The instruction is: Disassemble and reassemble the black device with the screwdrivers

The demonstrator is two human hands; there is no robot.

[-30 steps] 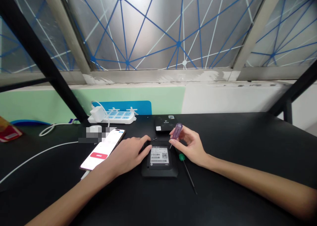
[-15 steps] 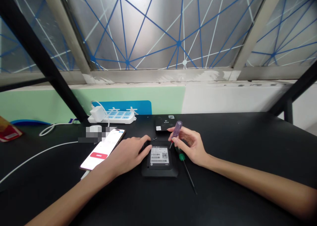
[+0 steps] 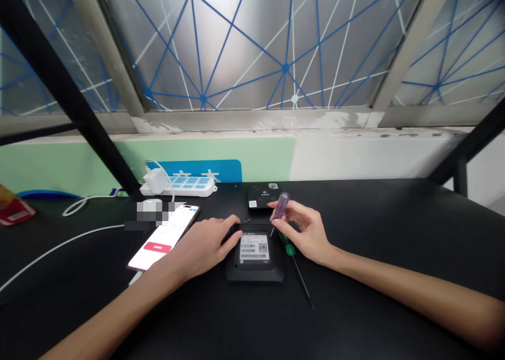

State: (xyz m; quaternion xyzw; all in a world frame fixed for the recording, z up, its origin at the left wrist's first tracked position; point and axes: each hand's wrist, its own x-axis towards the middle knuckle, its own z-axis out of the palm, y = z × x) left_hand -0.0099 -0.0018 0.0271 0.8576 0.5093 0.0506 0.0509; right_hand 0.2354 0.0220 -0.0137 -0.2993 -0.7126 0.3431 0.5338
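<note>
**Small black device [image 3: 254, 273] held steady, purple screwdriver poised**

The device lies flat on the dark bench [image 3: 394, 228], label side up, between the hands. The left hand [image 3: 203, 248] rests half open, with its fingertips [image 3: 235, 234] curled against the device's left edge, steadying it rather than gripping it. The right hand [image 3: 303, 232] is nearly closed, pinching a purple-handled screwdriver [image 3: 281, 207] upright, its thin tip just beside the far right corner. The device looks light and stiff, likely to slide unless held by its raised rim. Just right, a green-handled screwdriver [image 3: 290, 250] lies on the bench. Farther off sit tiny dark screws [image 3: 246, 220], easily lost, and a flat black cover [image 3: 258, 198]. Left of these lie a lit phone [image 3: 162, 238] and a white power strip [image 3: 177, 188].
</note>
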